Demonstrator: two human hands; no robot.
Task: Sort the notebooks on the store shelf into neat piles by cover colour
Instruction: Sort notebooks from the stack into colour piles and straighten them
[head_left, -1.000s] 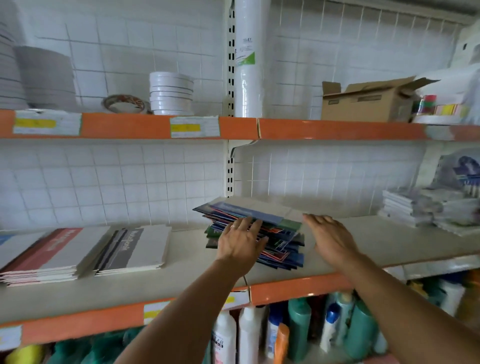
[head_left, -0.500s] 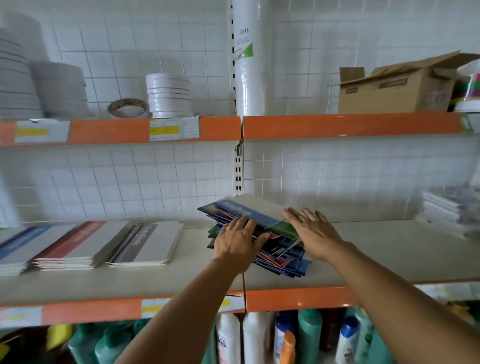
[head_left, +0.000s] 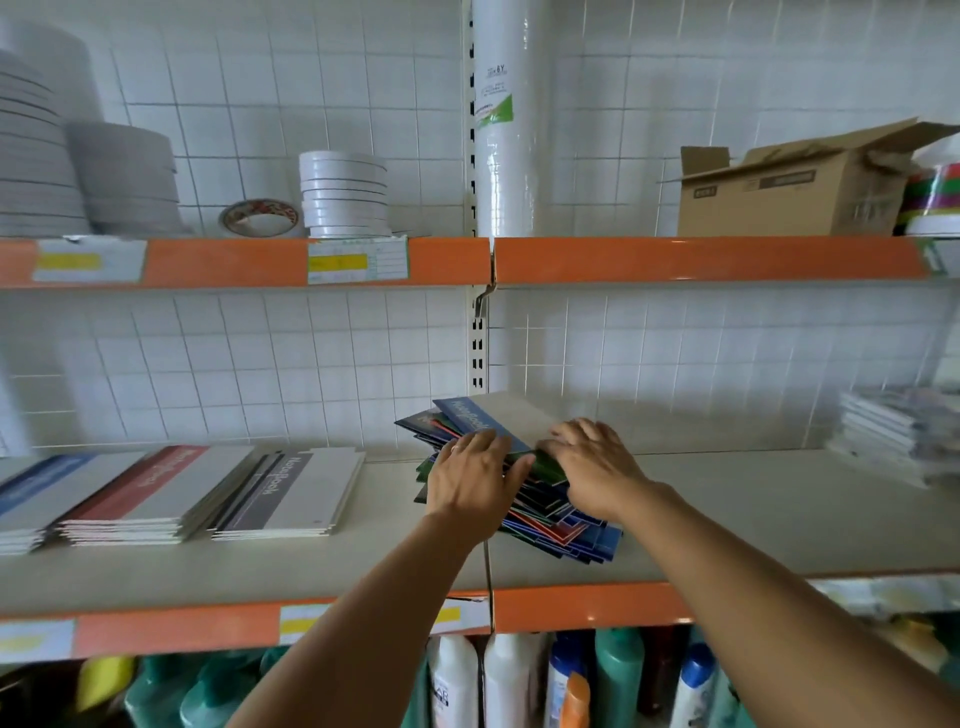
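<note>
Both hands lay on the jumbled notebook heap (head_left: 524, 483) at mid-shelf: left hand (head_left: 475, 486) flat, steadying it; right hand (head_left: 592, 470) apparently curled onto a green cover, probably to pull it out for sorting.

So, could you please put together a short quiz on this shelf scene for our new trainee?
1. True or false: both hands rest on the mixed notebook pile.
2. Which sorted pile lies nearest that pile: A) red-striped pile, B) black-striped pile, C) blue-striped pile?
3. Fill in: the cardboard box stands on the ___ shelf.

Key: 1 true: left hand and right hand lie on top. 2 B. 3 upper.
</note>
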